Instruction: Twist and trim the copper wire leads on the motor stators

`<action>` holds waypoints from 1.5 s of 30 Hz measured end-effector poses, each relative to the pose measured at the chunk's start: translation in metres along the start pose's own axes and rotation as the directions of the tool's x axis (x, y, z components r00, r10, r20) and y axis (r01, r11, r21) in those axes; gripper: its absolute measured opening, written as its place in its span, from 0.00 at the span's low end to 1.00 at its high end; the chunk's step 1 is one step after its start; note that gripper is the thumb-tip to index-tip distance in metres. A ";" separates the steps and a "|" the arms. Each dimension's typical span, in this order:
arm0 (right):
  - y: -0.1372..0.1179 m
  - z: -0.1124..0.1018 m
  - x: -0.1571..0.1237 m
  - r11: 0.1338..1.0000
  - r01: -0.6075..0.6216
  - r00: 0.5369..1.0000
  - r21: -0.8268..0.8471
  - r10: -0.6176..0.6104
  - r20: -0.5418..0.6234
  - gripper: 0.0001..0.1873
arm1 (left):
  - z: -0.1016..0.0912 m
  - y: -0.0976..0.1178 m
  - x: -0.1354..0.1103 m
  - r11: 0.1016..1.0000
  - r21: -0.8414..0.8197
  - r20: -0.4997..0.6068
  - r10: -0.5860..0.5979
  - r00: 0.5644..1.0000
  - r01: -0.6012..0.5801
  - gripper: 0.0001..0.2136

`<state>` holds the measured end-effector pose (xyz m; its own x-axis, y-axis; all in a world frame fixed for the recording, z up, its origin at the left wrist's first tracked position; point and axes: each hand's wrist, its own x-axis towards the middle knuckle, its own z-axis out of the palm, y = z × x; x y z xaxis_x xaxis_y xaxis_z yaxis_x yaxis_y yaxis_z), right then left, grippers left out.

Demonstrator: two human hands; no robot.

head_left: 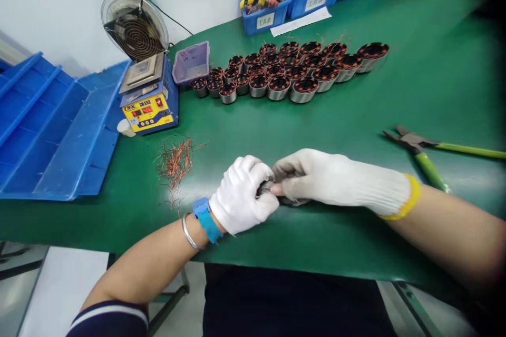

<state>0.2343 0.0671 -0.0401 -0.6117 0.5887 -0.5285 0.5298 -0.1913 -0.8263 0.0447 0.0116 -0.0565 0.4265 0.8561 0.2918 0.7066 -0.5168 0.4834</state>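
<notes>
My left hand (247, 195), in a white glove with a blue wrist strap, is wrapped round a small motor stator (262, 189). Only its dark inside and a bit of metal rim show; gloved fingers cover the rest. My right hand (306, 176), in a white knit glove with a yellow cuff, meets it from the other side, fingers curled and closed on the same part. A bare fingertip pokes out of the right glove at the stator. Both hands are low over the green table (336, 242), near its front edge. Any wires between the fingers are hidden.
Stators with copper windings (279, 87) stand in rows behind the hands. Copper wire scraps (176, 163) lie left, green-handled cutters (419, 142) right. A solder pot (150, 110), purple tray (192, 63), blue racks (75, 137), fume fan (136, 34) and tool bins (264, 20) line the left and back.
</notes>
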 end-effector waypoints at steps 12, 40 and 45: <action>-0.004 0.014 0.004 0.983 -0.032 0.998 0.182 0.042 -0.050 0.21 | -0.008 0.007 -0.003 0.993 -0.059 0.019 -0.102 0.995 0.103 0.18; -0.011 0.027 -0.024 0.847 0.283 0.953 0.449 -0.198 -0.228 0.24 | -0.036 0.014 -0.001 0.209 -0.850 0.395 -0.356 0.847 0.484 0.27; -0.006 0.027 -0.021 0.798 0.278 0.958 0.535 -0.191 -0.213 0.22 | -0.040 0.004 0.000 0.260 -0.889 0.333 -0.201 0.921 0.378 0.26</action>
<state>0.2283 0.0346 -0.0289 -0.5625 0.7676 -0.3072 -0.0618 -0.4095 -0.9102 0.0248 0.0100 -0.0214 0.4389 0.8926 -0.1031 -0.1567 0.1891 0.9694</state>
